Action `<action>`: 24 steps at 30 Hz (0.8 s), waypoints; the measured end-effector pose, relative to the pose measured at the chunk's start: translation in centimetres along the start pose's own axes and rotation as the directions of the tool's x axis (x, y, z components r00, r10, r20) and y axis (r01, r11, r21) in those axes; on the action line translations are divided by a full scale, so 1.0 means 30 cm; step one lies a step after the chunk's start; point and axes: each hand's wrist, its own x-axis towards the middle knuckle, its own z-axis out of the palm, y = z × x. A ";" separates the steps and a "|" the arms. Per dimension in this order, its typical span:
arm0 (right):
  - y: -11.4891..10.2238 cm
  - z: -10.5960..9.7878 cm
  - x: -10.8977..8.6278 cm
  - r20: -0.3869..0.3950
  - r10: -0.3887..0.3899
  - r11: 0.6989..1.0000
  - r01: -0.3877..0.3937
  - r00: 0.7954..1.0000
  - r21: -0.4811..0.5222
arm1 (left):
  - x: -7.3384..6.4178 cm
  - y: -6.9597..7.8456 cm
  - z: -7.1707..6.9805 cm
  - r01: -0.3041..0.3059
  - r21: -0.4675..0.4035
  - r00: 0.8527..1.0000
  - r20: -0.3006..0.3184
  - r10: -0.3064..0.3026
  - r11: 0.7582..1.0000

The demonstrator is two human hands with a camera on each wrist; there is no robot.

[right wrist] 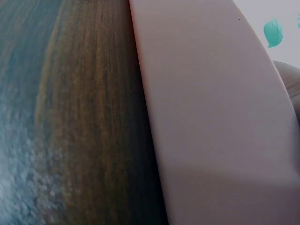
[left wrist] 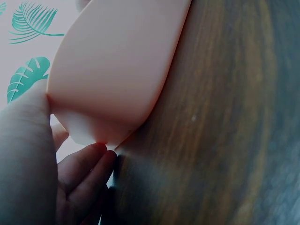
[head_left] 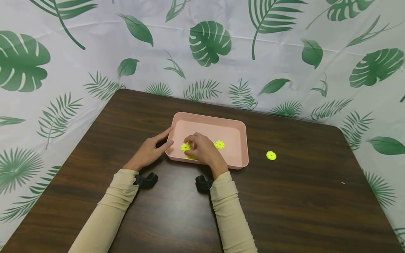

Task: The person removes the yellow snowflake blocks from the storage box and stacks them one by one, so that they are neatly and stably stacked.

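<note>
A shallow pink tray [head_left: 215, 121] lies on the dark table. At its left end is my left hand [head_left: 148, 153], gripping the wall. The left wrist view shows the thumb at the rim and the fingertips [left wrist: 96, 152] against the outside near the lower corner. My right hand [head_left: 202, 149] reaches over the near wall into the tray. Its thumb and fingers pinch a yellow notched disc [head_left: 185, 147] by the edges. Another yellow disc [head_left: 191, 157] shows partly beneath this hand, and a third disc [head_left: 219, 144] lies just right of it in the tray.
A single yellow disc [head_left: 271, 155] lies on the wood tabletop [head_left: 303, 196] to the right of the tray. Behind the table hangs a white cloth [head_left: 177, 42] with green leaves. A black band [head_left: 147, 181] is worn on each wrist.
</note>
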 end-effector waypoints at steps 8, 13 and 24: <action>-0.002 -0.003 0.005 -0.001 -0.023 0.999 0.023 1.000 -0.032 | 0.000 0.001 -0.004 -0.002 -0.001 1.000 0.001 0.002 1.000; 0.000 -0.002 0.004 -0.017 -0.012 1.000 0.012 1.000 -0.002 | -0.001 0.004 -0.004 -0.002 0.000 1.000 0.001 0.002 1.000; 0.023 -0.045 -0.029 -0.162 -0.049 0.998 0.043 0.986 -0.043 | -0.004 0.005 -0.005 -0.006 -0.001 1.000 -0.009 0.006 1.000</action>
